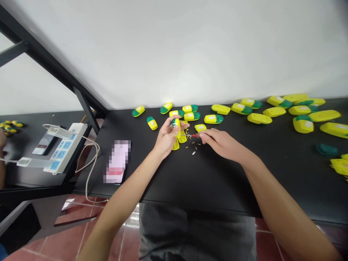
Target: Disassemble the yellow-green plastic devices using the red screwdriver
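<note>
1. At the far left, on a neighbouring dark surface, lies a small cluster of yellow pieces [10,127]; they are too small to make out further.
2. A white power strip [63,148] with blue sockets sits next to it, and its white cable [91,159] loops over the gap toward the floor.
3. On the left part of the black table [217,181] lies a flat object [118,161], blurred out, so what it is cannot be told.
4. The left hand [165,137] is closed around a yellow-and-green casing [176,125], held upright just above the table near its back edge, fingers wrapped round the body.
5. Just under that hand a plain yellow shell [175,145] lies on the table.
6. Between the two hands small loose screws [193,148] are scattered on the table top.
7. The right hand [220,143] pinches a small red-handled screwdriver [193,135], its thin tip pointing left toward the held casing; whether the tip touches it cannot be told.
8. Behind the hands a row of casings [191,116] lies along the wall.
9. Further right, a looser heap of larger-looking casings [301,121] spreads to the table's edge.
10. Near that heap, a lone green cap [326,149] lies apart from the rest.
</note>
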The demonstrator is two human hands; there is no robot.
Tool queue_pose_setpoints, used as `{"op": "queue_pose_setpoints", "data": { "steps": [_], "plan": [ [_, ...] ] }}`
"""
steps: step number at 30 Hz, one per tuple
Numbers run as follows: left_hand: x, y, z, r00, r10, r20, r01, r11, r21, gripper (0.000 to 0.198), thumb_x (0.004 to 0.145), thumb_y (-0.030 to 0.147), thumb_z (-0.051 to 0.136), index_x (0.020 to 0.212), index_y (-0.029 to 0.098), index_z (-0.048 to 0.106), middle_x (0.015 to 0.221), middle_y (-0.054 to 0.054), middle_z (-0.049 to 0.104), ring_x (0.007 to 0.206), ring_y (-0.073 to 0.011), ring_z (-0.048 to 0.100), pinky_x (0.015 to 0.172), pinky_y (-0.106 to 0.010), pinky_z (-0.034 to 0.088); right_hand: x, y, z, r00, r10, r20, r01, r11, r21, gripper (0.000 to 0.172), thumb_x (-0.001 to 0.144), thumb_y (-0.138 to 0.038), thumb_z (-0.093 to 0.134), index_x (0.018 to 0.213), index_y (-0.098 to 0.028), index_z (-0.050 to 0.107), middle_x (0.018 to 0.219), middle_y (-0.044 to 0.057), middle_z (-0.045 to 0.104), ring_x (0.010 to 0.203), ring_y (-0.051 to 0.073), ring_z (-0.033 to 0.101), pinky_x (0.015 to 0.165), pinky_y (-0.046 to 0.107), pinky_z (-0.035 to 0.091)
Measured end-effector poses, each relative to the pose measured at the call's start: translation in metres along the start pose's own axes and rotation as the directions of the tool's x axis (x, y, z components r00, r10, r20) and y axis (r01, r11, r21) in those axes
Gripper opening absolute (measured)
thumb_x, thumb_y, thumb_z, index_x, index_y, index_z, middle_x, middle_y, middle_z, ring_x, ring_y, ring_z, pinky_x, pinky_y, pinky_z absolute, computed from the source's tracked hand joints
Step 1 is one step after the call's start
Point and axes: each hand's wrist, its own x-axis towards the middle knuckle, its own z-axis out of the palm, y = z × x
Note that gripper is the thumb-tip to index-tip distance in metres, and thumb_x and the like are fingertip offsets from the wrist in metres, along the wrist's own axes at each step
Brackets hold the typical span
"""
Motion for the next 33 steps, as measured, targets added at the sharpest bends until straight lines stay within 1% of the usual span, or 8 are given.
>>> {"op": "queue_pose_setpoints", "data": {
  "steps": [2, 7, 10, 15, 17, 27, 30, 33],
  "plan": [
    [0.000, 0.000, 0.000, 1.000, 0.003, 0.007, -0.003, 1.000, 0.001, 0.053, 0.070, 0.041, 0.095, 0.109, 0.022, 0.064, 0.090, 0.002, 0.069, 0.118, -0.0271, 0.071, 0.121, -0.046, 0.040, 0.000, 0.000, -0.001, 1.000, 0.001, 0.009, -0.001, 1.000, 0.000, 0.035, 0.100, -0.043, 0.046, 0.090, -0.023, 0.073, 0.092, 0.009, 0.078, 0.087, 0.026, 0.072, 0.081, 0.039, 0.055],
    [0.002, -0.001, -0.002, 1.000, -0.019, 0.019, 0.018, 1.000, 0.018, 0.050, 0.073, 0.040, 0.093, 0.109, 0.022, 0.064, 0.091, 0.001, 0.069, 0.119, -0.0266, 0.070, 0.118, -0.046, 0.041, -0.001, 0.002, -0.006, 0.997, 0.026, -0.071, -0.019, 0.995, 0.102, 0.029, 0.089, -0.046, 0.065, 0.101, -0.022, 0.077, 0.105, 0.007, 0.081, 0.093, 0.026, 0.074, 0.084, 0.037, 0.057],
    [0.003, -0.001, -0.005, 1.000, -0.018, 0.008, 0.018, 0.999, 0.032, 0.045, 0.077, 0.037, 0.089, 0.111, 0.022, 0.064, 0.093, -0.001, 0.070, 0.119, -0.0259, 0.069, 0.114, -0.044, 0.044, -0.003, 0.005, -0.015, 0.994, 0.070, -0.087, -0.064, 0.995, 0.071, 0.032, 0.092, -0.050, 0.061, 0.100, -0.024, 0.079, 0.099, 0.006, 0.081, 0.087, 0.026, 0.074, 0.079, 0.037, 0.057],
    [0.004, -0.002, -0.008, 1.000, -0.001, -0.008, 0.001, 0.999, 0.054, 0.038, 0.081, 0.032, 0.085, 0.113, 0.022, 0.067, 0.100, -0.003, 0.071, 0.111, -0.0214, 0.068, 0.099, -0.034, 0.049, -0.003, 0.006, -0.025, 0.966, 0.123, -0.229, -0.101, 0.989, 0.105, 0.034, 0.093, -0.051, 0.060, 0.094, -0.023, 0.078, 0.093, 0.007, 0.080, 0.084, 0.025, 0.072, 0.075, 0.037, 0.056],
    [0.003, -0.003, -0.008, 1.000, -0.015, 0.013, 0.014, 0.998, 0.061, 0.039, 0.081, 0.032, 0.084, 0.116, 0.022, 0.068, 0.106, -0.004, 0.072, 0.110, -0.0204, 0.067, 0.095, -0.033, 0.049, -0.002, 0.004, -0.023, 0.961, 0.120, -0.248, -0.095, 0.989, 0.112, 0.034, 0.094, -0.051, 0.060, 0.093, -0.022, 0.078, 0.089, 0.007, 0.079, 0.081, 0.025, 0.071, 0.075, 0.036, 0.055],
    [0.002, -0.005, -0.008, 0.991, -0.046, 0.126, 0.026, 0.988, 0.152, 0.046, 0.084, 0.042, 0.083, 0.125, 0.027, 0.069, 0.123, -0.006, 0.070, 0.121, -0.0221, 0.065, 0.100, -0.036, 0.053, 0.000, 0.000, -0.015, 0.973, 0.107, -0.207, -0.080, 0.988, 0.134, 0.034, 0.093, -0.050, 0.060, 0.096, -0.022, 0.079, 0.098, 0.008, 0.080, 0.085, 0.025, 0.070, 0.074, 0.034, 0.053],
    [0.001, -0.008, -0.009, 0.985, -0.019, 0.169, -0.024, 0.968, 0.248, 0.049, 0.088, 0.045, 0.079, 0.132, 0.027, 0.066, 0.130, -0.008, 0.068, 0.126, -0.0245, 0.062, 0.104, -0.039, 0.052, 0.000, -0.004, -0.017, 0.975, 0.122, -0.184, -0.094, 0.983, 0.155, 0.038, 0.093, -0.055, 0.059, 0.089, -0.021, 0.075, 0.088, 0.007, 0.077, 0.078, 0.022, 0.067, 0.071, 0.033, 0.051],
    [0.001, -0.010, -0.012, 0.977, 0.052, 0.207, -0.125, 0.926, 0.357, 0.055, 0.093, 0.046, 0.073, 0.142, 0.026, 0.060, 0.135, -0.011, 0.066, 0.125, -0.0258, 0.063, 0.107, -0.042, 0.051, 0.000, -0.007, -0.017, 0.984, 0.155, -0.088, -0.142, 0.980, 0.140, 0.051, 0.095, -0.063, 0.052, 0.069, -0.021, 0.062, 0.066, 0.002, 0.064, 0.061, 0.016, 0.054, 0.060, 0.030, 0.042]
  ]
}}
